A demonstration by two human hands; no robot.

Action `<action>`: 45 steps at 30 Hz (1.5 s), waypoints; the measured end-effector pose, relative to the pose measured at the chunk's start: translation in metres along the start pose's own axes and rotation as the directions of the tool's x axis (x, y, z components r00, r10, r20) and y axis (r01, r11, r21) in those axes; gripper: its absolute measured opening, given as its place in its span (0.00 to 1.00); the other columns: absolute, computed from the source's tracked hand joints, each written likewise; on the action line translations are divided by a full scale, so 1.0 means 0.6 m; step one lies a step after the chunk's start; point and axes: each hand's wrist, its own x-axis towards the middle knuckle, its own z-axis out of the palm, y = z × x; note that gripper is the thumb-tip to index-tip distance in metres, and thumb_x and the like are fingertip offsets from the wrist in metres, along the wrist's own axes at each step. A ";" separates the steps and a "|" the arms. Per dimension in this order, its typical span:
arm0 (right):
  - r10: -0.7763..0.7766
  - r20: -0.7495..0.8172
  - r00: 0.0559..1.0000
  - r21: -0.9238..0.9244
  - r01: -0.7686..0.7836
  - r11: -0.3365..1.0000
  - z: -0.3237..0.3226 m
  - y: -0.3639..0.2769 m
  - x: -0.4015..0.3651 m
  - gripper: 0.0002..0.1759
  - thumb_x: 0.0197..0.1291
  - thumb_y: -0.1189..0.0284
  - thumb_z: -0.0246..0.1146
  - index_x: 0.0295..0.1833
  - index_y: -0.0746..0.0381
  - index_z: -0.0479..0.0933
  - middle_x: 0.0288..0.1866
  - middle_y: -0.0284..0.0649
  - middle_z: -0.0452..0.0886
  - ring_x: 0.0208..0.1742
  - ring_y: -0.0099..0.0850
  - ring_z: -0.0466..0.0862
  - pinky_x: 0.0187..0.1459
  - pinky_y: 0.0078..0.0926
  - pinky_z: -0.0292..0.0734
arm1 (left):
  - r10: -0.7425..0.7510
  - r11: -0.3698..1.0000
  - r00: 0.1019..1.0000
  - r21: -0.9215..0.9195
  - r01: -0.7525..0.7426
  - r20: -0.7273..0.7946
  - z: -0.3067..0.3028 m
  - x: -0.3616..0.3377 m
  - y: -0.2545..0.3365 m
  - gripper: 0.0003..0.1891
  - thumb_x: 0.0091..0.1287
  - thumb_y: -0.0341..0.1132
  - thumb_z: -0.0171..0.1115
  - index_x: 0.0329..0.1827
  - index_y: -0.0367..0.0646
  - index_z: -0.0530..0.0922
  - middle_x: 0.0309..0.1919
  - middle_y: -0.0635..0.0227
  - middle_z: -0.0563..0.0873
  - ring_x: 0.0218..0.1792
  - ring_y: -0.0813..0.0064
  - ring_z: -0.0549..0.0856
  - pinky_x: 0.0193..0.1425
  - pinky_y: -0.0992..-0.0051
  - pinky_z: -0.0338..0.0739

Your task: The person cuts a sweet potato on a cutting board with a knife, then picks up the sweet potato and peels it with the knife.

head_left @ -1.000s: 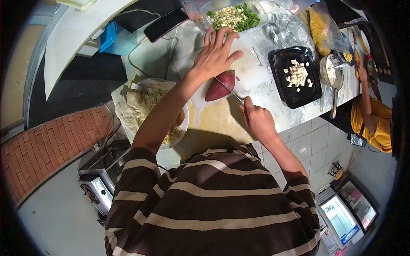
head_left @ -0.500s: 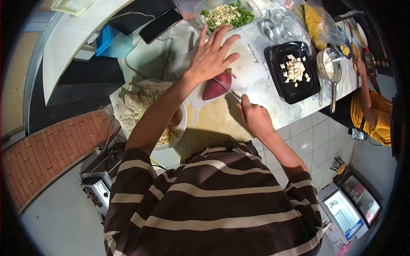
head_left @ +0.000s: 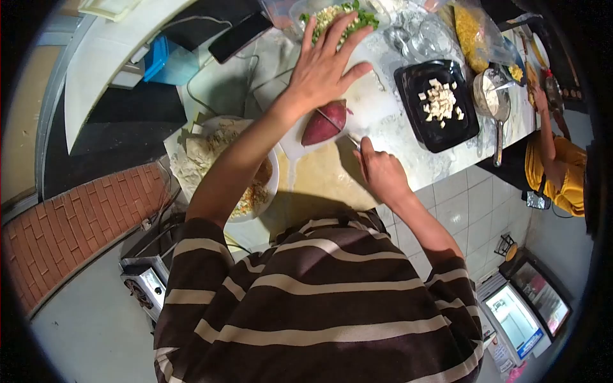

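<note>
Right hand (head_left: 385,173) clamped on knife (head_left: 352,138) across purple root (head_left: 324,126), left hand (head_left: 321,73) with fingers spread apart, white cubes (head_left: 441,102) in black tray (head_left: 435,138), greens (head_left: 366,19) in clear tub (head_left: 295,13)

On the surface (head_left: 421,165) a root vegetable (head_left: 314,132) sits on the cutting board (head_left: 377,110) with the knife (head_left: 352,138) across it, plate (head_left: 274,196) to the left, phone (head_left: 236,38) back left, chopped greens (head_left: 366,21) behind the board, tray (head_left: 412,121) right of it with cubes (head_left: 440,105) inside, pan (head_left: 499,145) right of tray, bag (head_left: 474,38) behind pan.
</note>
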 end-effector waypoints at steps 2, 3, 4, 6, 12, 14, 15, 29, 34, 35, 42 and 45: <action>-0.003 0.008 1.000 -0.009 0.003 1.000 0.006 -0.004 -0.012 0.16 0.74 0.61 0.53 0.47 0.65 0.67 0.21 0.56 0.81 0.25 0.55 0.85 0.24 0.49 0.81 | -0.016 1.000 1.000 0.015 0.016 -0.001 0.027 -0.024 -0.016 0.30 0.77 0.56 0.45 0.78 0.57 0.59 0.77 0.63 0.59 0.77 0.61 0.60 0.80 0.45 0.39; -0.007 0.015 1.000 -0.015 0.007 1.000 0.005 -0.002 -0.011 0.16 0.74 0.61 0.53 0.47 0.65 0.67 0.21 0.56 0.81 0.25 0.55 0.85 0.24 0.49 0.81 | -0.012 1.000 1.000 0.019 0.012 -0.007 0.039 -0.042 -0.022 0.30 0.77 0.56 0.45 0.78 0.57 0.59 0.77 0.63 0.59 0.77 0.61 0.60 0.80 0.45 0.39; -0.010 0.010 1.000 -0.024 0.011 1.000 0.002 0.004 -0.003 0.16 0.74 0.61 0.53 0.48 0.65 0.67 0.21 0.56 0.81 0.25 0.55 0.85 0.25 0.50 0.81 | -0.033 0.999 0.999 0.033 0.031 0.041 0.042 -0.047 -0.028 0.30 0.77 0.55 0.45 0.79 0.57 0.58 0.78 0.63 0.57 0.78 0.61 0.58 0.80 0.45 0.39; 0.010 0.016 1.000 -0.002 -0.010 1.000 0.006 0.002 -0.017 0.15 0.74 0.61 0.53 0.48 0.65 0.68 0.21 0.56 0.81 0.25 0.55 0.85 0.25 0.50 0.81 | -0.068 0.997 0.990 0.036 0.063 0.123 0.045 -0.055 -0.026 0.31 0.77 0.55 0.45 0.80 0.57 0.56 0.80 0.63 0.54 0.80 0.61 0.54 0.80 0.46 0.39; -0.011 -0.010 1.000 0.000 0.011 1.000 0.002 0.000 -0.012 0.15 0.74 0.62 0.53 0.47 0.65 0.68 0.20 0.54 0.81 0.24 0.55 0.84 0.24 0.49 0.80 | -0.038 0.999 0.998 0.012 0.037 0.045 0.016 -0.030 -0.009 0.32 0.77 0.56 0.44 0.81 0.57 0.55 0.80 0.61 0.53 0.80 0.59 0.54 0.80 0.44 0.38; -0.022 -0.002 1.000 -0.014 0.021 1.000 0.001 -0.010 -0.015 0.15 0.74 0.62 0.53 0.47 0.65 0.68 0.19 0.54 0.81 0.23 0.54 0.84 0.24 0.48 0.80 | -0.066 0.998 0.994 -0.005 0.067 0.092 0.037 -0.061 -0.012 0.32 0.77 0.56 0.44 0.81 0.57 0.55 0.80 0.61 0.54 0.80 0.58 0.55 0.80 0.44 0.38; -0.022 0.001 1.000 -0.023 0.022 0.999 0.000 -0.013 -0.018 0.15 0.74 0.62 0.53 0.47 0.65 0.68 0.18 0.53 0.80 0.22 0.53 0.84 0.23 0.47 0.80 | -0.077 0.997 0.989 -0.019 0.080 0.124 0.037 -0.062 -0.012 0.32 0.77 0.56 0.44 0.81 0.57 0.55 0.80 0.61 0.54 0.80 0.58 0.55 0.79 0.43 0.38; -0.067 -0.037 0.997 -0.045 0.065 0.997 0.012 -0.014 0.000 0.15 0.73 0.60 0.56 0.45 0.62 0.68 0.14 0.45 0.78 0.18 0.45 0.84 0.18 0.38 0.79 | -0.100 0.994 0.982 0.061 0.091 0.160 0.020 -0.074 -0.030 0.34 0.75 0.62 0.42 0.80 0.57 0.58 0.79 0.63 0.57 0.79 0.60 0.56 0.79 0.44 0.40; -0.073 -0.016 0.997 -0.058 0.072 0.996 0.006 -0.012 0.004 0.16 0.73 0.59 0.56 0.48 0.63 0.70 0.14 0.46 0.78 0.18 0.46 0.84 0.18 0.40 0.79 | -0.130 0.990 0.980 0.070 0.120 0.151 0.020 -0.082 -0.032 0.34 0.75 0.61 0.42 0.80 0.57 0.58 0.79 0.64 0.57 0.79 0.60 0.57 0.79 0.44 0.41; -0.074 -0.013 0.997 -0.032 0.073 0.997 0.005 -0.010 0.003 0.16 0.73 0.59 0.56 0.48 0.63 0.70 0.14 0.47 0.78 0.18 0.47 0.83 0.19 0.40 0.79 | -0.145 0.989 0.979 0.065 0.137 0.141 0.019 -0.083 -0.032 0.34 0.75 0.61 0.42 0.80 0.57 0.58 0.79 0.64 0.58 0.79 0.60 0.57 0.79 0.44 0.42; -0.060 -0.049 0.997 0.017 0.061 0.998 -0.001 -0.013 -0.004 0.16 0.72 0.59 0.56 0.48 0.63 0.71 0.15 0.49 0.78 0.18 0.49 0.83 0.19 0.43 0.79 | -0.170 0.985 0.976 0.047 0.165 0.135 0.007 -0.081 -0.040 0.34 0.75 0.60 0.44 0.80 0.55 0.58 0.78 0.62 0.59 0.78 0.58 0.59 0.79 0.45 0.41; -0.075 -0.090 0.993 0.042 0.079 0.996 -0.010 -0.021 -0.004 0.16 0.72 0.59 0.56 0.47 0.62 0.71 0.14 0.48 0.78 0.18 0.49 0.83 0.19 0.43 0.79 | -0.141 0.990 0.981 0.048 0.136 0.131 -0.010 -0.069 -0.035 0.34 0.75 0.59 0.46 0.80 0.55 0.58 0.78 0.61 0.59 0.78 0.57 0.60 0.79 0.45 0.41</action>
